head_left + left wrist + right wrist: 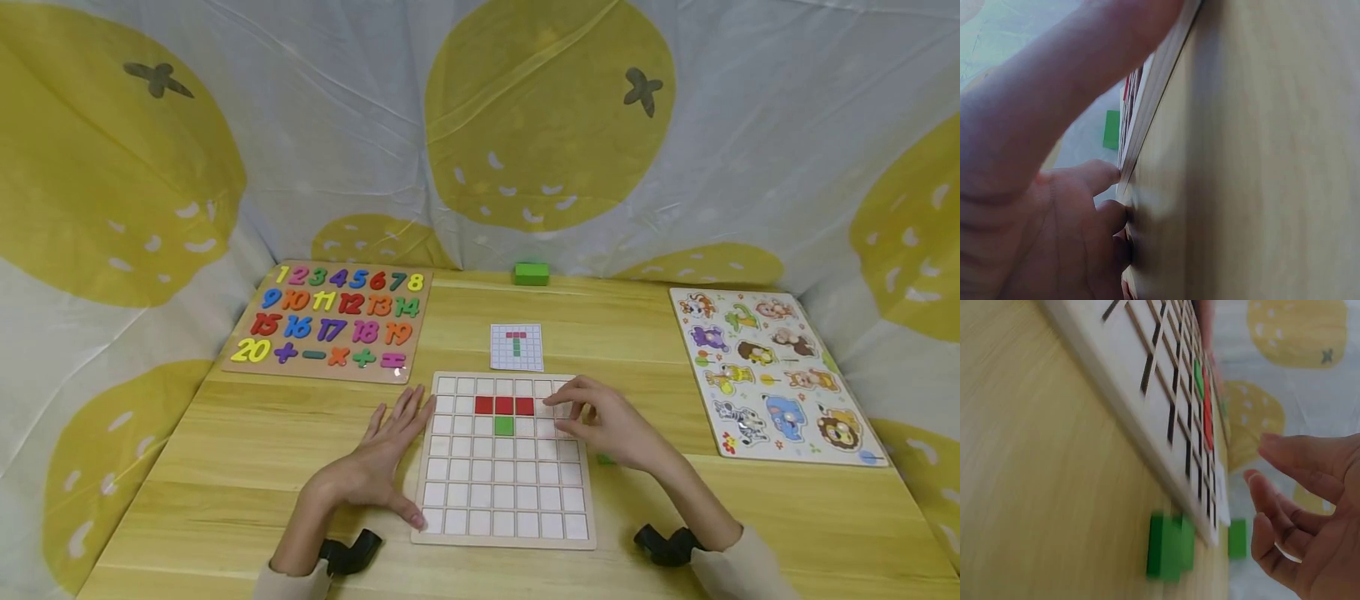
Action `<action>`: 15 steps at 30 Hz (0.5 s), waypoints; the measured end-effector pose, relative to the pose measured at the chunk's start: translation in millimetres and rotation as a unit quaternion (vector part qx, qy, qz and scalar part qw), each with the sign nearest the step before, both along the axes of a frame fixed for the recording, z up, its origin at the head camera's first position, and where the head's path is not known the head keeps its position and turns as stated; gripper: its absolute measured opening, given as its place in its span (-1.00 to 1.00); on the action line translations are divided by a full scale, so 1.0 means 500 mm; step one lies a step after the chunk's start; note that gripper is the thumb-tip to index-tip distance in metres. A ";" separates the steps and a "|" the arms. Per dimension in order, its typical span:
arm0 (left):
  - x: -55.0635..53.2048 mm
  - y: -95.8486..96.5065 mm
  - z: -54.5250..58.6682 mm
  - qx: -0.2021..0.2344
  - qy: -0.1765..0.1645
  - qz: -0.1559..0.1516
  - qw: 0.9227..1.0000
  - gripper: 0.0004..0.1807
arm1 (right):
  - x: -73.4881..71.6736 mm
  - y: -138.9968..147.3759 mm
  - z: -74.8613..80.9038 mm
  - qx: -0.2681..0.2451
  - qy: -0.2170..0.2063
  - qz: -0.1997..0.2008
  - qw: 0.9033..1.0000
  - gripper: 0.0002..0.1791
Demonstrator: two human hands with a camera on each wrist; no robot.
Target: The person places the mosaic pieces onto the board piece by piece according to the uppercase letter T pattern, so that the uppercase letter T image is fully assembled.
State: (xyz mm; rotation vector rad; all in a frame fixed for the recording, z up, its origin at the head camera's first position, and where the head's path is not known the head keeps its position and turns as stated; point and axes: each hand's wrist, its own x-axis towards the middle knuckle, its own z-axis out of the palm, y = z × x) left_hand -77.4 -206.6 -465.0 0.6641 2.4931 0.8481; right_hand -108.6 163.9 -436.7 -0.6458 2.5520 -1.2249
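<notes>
A white grid board (503,534) lies flat on the table. In its upper part sit three red squares (504,406) in a row, with one green square (504,426) under the middle one. My left hand (375,467) is spread along the board's left side, thumb at the near left corner, fingertips at the edge. Above the board's upper right part hovers my right hand (611,425), thumb and fingers apart with nothing between them. Beneath that hand, green blocks (1169,547) lie beside the board's right edge, mostly hidden in the head view. A pattern card (517,358) showing a red and green T lies beyond the board.
At the back left is a number puzzle board (330,325) with colourful digits. An animal puzzle board (776,375) lies on the right. Near the back curtain (360,150) stands a green block (532,273). Black devices (352,552) sit at both wrists.
</notes>
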 end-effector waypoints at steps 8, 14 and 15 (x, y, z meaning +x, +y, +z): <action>0.001 -0.002 0.002 0.001 -0.002 0.003 1.000 0.75 | 0.005 0.097 -0.030 -0.001 0.009 -0.038 0.999 -0.71; 0.001 -0.002 0.000 0.003 0.000 0.002 1.000 0.76 | 0.007 0.127 -0.047 0.005 -0.024 -0.044 0.999 -0.70; 0.000 -0.001 0.000 0.004 0.001 0.002 1.000 0.76 | 0.008 0.127 -0.049 0.005 -0.030 -0.044 0.999 -0.70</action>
